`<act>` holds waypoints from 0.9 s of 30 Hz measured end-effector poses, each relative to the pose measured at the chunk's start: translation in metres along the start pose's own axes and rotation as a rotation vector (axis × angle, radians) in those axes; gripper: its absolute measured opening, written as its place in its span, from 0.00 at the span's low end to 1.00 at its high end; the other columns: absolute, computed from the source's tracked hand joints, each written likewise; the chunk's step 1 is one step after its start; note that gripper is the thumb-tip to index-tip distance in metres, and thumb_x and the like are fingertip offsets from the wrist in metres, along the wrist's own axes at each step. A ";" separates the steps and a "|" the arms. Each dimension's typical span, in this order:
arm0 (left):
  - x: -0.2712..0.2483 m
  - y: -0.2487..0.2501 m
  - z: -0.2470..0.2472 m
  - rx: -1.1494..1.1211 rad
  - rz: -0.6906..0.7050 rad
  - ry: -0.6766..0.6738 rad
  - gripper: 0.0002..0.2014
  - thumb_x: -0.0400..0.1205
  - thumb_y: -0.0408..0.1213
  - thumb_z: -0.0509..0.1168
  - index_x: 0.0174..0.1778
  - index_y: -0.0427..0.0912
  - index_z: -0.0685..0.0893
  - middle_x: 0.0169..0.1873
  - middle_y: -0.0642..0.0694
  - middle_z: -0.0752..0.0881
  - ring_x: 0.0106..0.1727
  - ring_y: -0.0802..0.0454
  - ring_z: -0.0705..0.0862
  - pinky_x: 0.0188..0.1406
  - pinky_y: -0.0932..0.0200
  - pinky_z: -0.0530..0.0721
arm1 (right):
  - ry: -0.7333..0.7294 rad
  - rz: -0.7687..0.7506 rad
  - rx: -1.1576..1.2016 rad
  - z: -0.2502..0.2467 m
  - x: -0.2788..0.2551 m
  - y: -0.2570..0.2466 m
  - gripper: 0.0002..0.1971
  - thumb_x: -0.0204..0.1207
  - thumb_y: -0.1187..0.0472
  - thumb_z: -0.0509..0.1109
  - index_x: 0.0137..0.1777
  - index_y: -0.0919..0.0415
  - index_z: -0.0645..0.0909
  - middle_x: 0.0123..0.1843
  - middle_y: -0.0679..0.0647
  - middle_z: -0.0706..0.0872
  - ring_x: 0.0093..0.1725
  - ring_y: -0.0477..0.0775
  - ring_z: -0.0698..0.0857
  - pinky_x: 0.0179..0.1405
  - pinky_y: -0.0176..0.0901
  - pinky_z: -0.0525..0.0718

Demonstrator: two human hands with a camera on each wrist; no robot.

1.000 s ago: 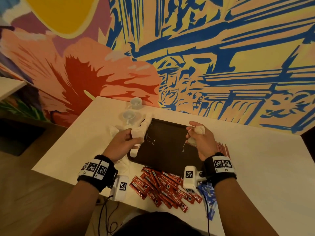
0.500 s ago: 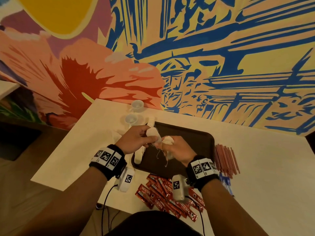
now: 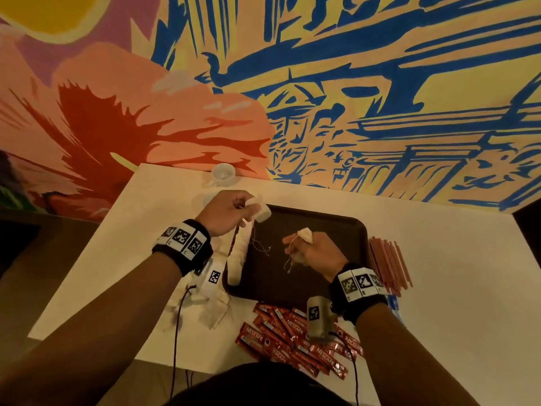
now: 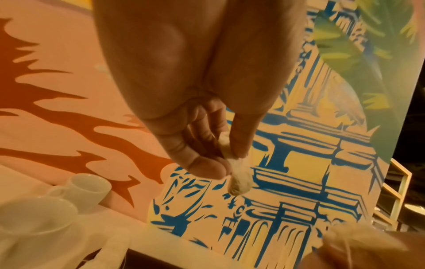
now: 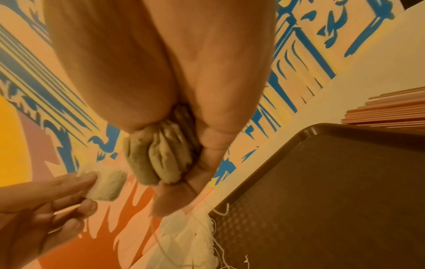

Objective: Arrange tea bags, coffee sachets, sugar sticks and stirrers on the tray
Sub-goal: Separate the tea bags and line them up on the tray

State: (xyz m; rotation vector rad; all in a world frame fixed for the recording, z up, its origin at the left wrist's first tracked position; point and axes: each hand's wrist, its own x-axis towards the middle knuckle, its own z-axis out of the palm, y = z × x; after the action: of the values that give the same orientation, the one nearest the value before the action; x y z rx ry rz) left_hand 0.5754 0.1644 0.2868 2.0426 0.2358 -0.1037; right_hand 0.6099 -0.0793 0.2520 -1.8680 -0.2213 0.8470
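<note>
- The dark tray (image 3: 336, 230) sits on the white table (image 3: 439, 288), and I will tell where things are from the tray.
- The left hand (image 3: 225, 212) is up over the far left corner of the tray. Its thumb and fingertips (image 4: 204, 167) pinch one little tea bag (image 4: 239, 180) by its top edge, so the bag hangs down.
- The right hand (image 3: 313, 250) is over the middle of the tray. Its fingers are curled tight round a bunch of tea bags (image 5: 161, 160), all squashed together.
- A row of tea bags (image 3: 238, 253) already lies along the left edge of the tray, with thin strings (image 3: 260, 247) trailing onto the dark floor of it.
- The red coffee sachets (image 3: 292, 338) lie in a heap on the table at the near side of the tray. The stirrers (image 3: 389, 265) lie in a bundle just beside its right edge. Something blue peeks out by the right wrist; I cannot tell what it is.
- Two white cups (image 4: 87, 189) stand past the far left corner.
- I think a tea bag is very light, soft and easy to tear. The strings may tangle. It looks best to hold a bag by its paper edge with a gentle pinch, not by its string.
</note>
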 end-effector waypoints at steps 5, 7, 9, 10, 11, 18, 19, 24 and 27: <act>0.052 -0.033 -0.001 0.111 -0.016 0.009 0.06 0.87 0.35 0.66 0.54 0.35 0.85 0.49 0.36 0.88 0.44 0.42 0.88 0.39 0.54 0.89 | 0.101 0.093 0.192 -0.001 0.014 0.005 0.12 0.89 0.60 0.64 0.54 0.64 0.88 0.49 0.62 0.89 0.47 0.56 0.89 0.48 0.54 0.93; 0.068 -0.048 0.000 0.155 -0.033 0.002 0.06 0.87 0.37 0.66 0.53 0.39 0.84 0.50 0.38 0.88 0.47 0.38 0.89 0.41 0.50 0.91 | 0.113 0.100 0.236 0.000 0.018 0.007 0.13 0.88 0.57 0.67 0.54 0.65 0.89 0.48 0.61 0.89 0.46 0.56 0.89 0.40 0.49 0.93; 0.084 -0.063 0.002 0.197 -0.050 -0.017 0.06 0.87 0.40 0.65 0.53 0.42 0.85 0.48 0.40 0.89 0.46 0.35 0.90 0.43 0.43 0.92 | 0.114 0.100 0.237 0.000 0.024 0.010 0.12 0.87 0.57 0.68 0.54 0.64 0.89 0.48 0.61 0.89 0.46 0.55 0.89 0.38 0.46 0.91; 0.091 -0.069 0.004 0.225 -0.055 -0.027 0.06 0.87 0.39 0.64 0.53 0.42 0.85 0.47 0.40 0.88 0.44 0.35 0.90 0.44 0.41 0.91 | 0.114 0.103 0.232 0.000 0.027 0.012 0.11 0.86 0.57 0.68 0.54 0.64 0.89 0.47 0.60 0.89 0.46 0.55 0.89 0.38 0.46 0.91; 0.097 -0.074 0.006 0.259 -0.057 -0.038 0.07 0.87 0.39 0.64 0.54 0.42 0.85 0.46 0.41 0.88 0.43 0.35 0.90 0.44 0.41 0.91 | 0.115 0.101 0.224 0.001 0.031 0.015 0.11 0.87 0.56 0.68 0.53 0.63 0.89 0.47 0.60 0.89 0.45 0.54 0.89 0.39 0.45 0.91; 0.140 -0.097 0.020 0.472 -0.066 -0.126 0.12 0.88 0.36 0.61 0.60 0.36 0.86 0.61 0.36 0.87 0.58 0.36 0.86 0.51 0.57 0.78 | 0.195 0.078 0.076 0.003 0.060 0.026 0.12 0.88 0.54 0.65 0.54 0.60 0.87 0.42 0.55 0.87 0.39 0.50 0.87 0.37 0.46 0.90; 0.146 -0.099 0.023 0.495 -0.063 -0.139 0.12 0.88 0.36 0.61 0.61 0.36 0.86 0.62 0.36 0.86 0.60 0.36 0.85 0.52 0.57 0.76 | 0.202 0.077 0.059 0.002 0.064 0.026 0.13 0.88 0.54 0.65 0.55 0.61 0.87 0.41 0.54 0.86 0.37 0.49 0.86 0.37 0.46 0.90; 0.176 -0.109 0.034 0.596 -0.053 -0.197 0.15 0.88 0.37 0.61 0.67 0.36 0.85 0.67 0.37 0.84 0.67 0.37 0.81 0.59 0.56 0.75 | 0.221 0.122 0.070 0.000 0.083 0.029 0.14 0.87 0.50 0.67 0.55 0.59 0.87 0.47 0.58 0.88 0.41 0.55 0.88 0.43 0.55 0.92; 0.192 -0.115 0.042 0.656 -0.055 -0.262 0.15 0.88 0.37 0.61 0.67 0.38 0.85 0.67 0.37 0.84 0.66 0.36 0.81 0.60 0.52 0.77 | 0.227 0.118 0.137 0.001 0.088 0.034 0.09 0.87 0.51 0.67 0.51 0.52 0.86 0.52 0.60 0.88 0.46 0.55 0.89 0.43 0.52 0.92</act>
State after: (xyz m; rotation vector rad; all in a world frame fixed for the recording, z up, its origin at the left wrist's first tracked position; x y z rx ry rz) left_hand 0.7395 0.2025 0.1339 2.6383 0.0969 -0.5382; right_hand 0.6669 -0.0496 0.1829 -1.8429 0.0870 0.7026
